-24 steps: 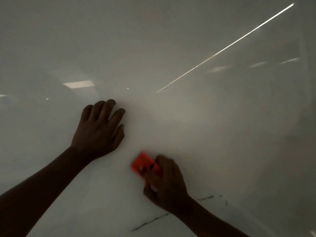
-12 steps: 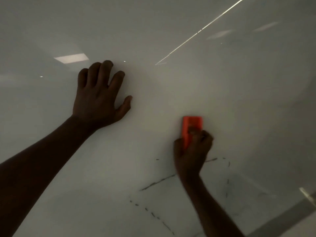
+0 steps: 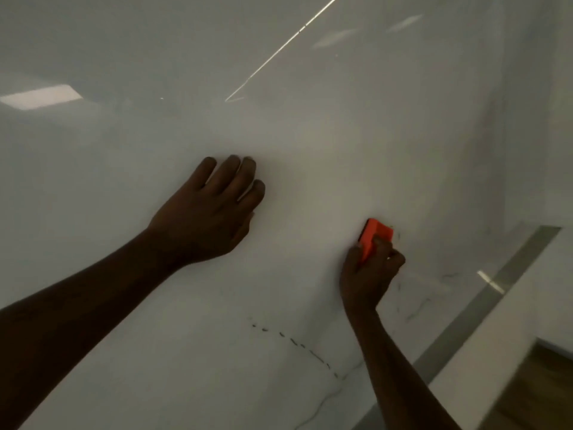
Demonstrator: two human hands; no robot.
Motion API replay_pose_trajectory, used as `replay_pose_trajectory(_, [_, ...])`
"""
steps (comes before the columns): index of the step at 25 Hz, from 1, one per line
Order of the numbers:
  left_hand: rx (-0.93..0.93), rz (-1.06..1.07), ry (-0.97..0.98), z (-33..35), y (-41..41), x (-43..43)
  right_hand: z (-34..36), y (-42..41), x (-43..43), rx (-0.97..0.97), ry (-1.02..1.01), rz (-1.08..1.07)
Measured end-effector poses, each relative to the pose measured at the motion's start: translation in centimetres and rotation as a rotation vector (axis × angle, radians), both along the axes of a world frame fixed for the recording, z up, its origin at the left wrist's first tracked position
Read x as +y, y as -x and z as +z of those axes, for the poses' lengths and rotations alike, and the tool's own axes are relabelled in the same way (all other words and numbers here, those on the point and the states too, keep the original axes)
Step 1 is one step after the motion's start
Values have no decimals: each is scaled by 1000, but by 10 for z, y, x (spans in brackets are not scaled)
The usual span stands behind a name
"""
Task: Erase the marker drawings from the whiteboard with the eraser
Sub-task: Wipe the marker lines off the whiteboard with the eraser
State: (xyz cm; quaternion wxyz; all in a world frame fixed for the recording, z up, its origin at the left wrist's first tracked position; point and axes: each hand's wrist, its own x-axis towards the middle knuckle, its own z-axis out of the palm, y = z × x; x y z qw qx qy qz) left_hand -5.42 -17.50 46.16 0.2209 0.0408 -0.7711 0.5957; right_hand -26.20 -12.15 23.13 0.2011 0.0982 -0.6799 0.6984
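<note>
We see the glossy white whiteboard (image 3: 310, 144) filling most of the head view, dimly lit, with ceiling-light reflections (image 3: 42, 96) near its upper left. The left hand (image 3: 207, 212) lies open and flat against the board, fingers together. The right hand (image 3: 369, 274) is curled around a small orange rectangular eraser (image 3: 375, 238), pressing it to the board right of the left hand, well apart from it. A dashed dark marker line (image 3: 294, 341) curves below and between the hands; fainter marker strokes (image 3: 415, 308) sit just right of the right wrist. A grey metal frame edge (image 3: 496, 293) runs along the board's lower right.
</note>
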Motion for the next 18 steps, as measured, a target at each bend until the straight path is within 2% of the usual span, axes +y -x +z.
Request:
replay_pose_trajectory(1, [2,1,13,0,1,-1,-2,-31,-7,-9,27,7])
replay_pose_trajectory(2, [1,3,25,-1,2,-1,-1,-81,-7,66,51,134])
replay_pose_trajectory(3, [2,1,28,-1,3,-2,-5,-133,-6,131,17,289])
replay_pose_trajectory(5, [4,-5,9,-2,0,-3,-27,-218,4,-22,58,742])
replay_pose_trajectory(6, [1,-11,-5,-2,0,-3,-46,-238,6,-20,-42,885])
replay_pose_trajectory(7, [-3,-20,-12,-2,-1,-4,-68,-241,2,196,-152,907])
replay_pose_trajectory(9, [-9,-26,-4,-1,0,-3,-80,-197,7,119,-119,814])
replay_pose_trajectory(12, [-10,-3,19,-3,3,-1,-100,-117,12,124,-143,347])
replay_pose_trajectory(14, [-9,20,25,-3,4,1,-92,-114,7,-134,-73,208])
replay_pose_trajectory(15, [-1,29,22,-3,3,1,-76,-128,4,-197,-3,226])
replay_pose_trajectory(16, [1,25,15,-5,4,0,-61,-149,2,-165,4,291])
replay_pose_trajectory(18, [-81,-36,-6,-15,12,-3,-37,-191,6,215,-94,432])
